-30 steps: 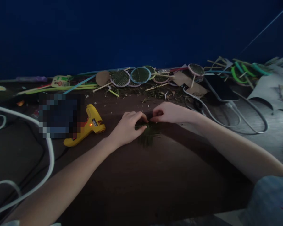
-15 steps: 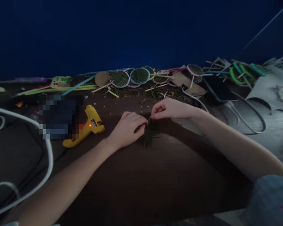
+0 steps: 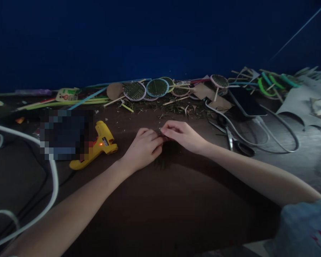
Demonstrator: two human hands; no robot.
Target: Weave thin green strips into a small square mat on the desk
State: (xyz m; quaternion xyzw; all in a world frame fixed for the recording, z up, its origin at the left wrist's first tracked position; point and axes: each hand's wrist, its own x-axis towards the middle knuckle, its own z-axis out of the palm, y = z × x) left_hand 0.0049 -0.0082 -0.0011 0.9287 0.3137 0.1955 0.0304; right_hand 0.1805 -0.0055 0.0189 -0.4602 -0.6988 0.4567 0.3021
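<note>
My left hand [image 3: 146, 146] rests low over the dark table, fingers bent and pinched at the tips. Its fingertips meet those of my right hand [image 3: 183, 135], which is also closed in a pinch. Between and below them, a bundle of dark green grass-like strands [image 3: 162, 162] shows faintly, mostly covered by the hands and shadow. What the right fingertips pinch is hidden. Left of my left hand lies a yellow glue gun [image 3: 104, 141] with an orange light lit. Scissors [image 3: 230, 137] with black handles lie beyond my right forearm.
Several round pieces with coloured rims and sticks, such as a blue-rimmed one [image 3: 157, 87], line the back amid green clippings. A phone [image 3: 247, 101] on a white cable lies at right. A white cable [image 3: 55, 175] loops at left. Cardboard scraps [image 3: 203, 91] lie behind.
My right hand has come left and down, against my left fingertips. The green strands are now more covered. The scissors, formerly behind my right arm, have come into sight.
</note>
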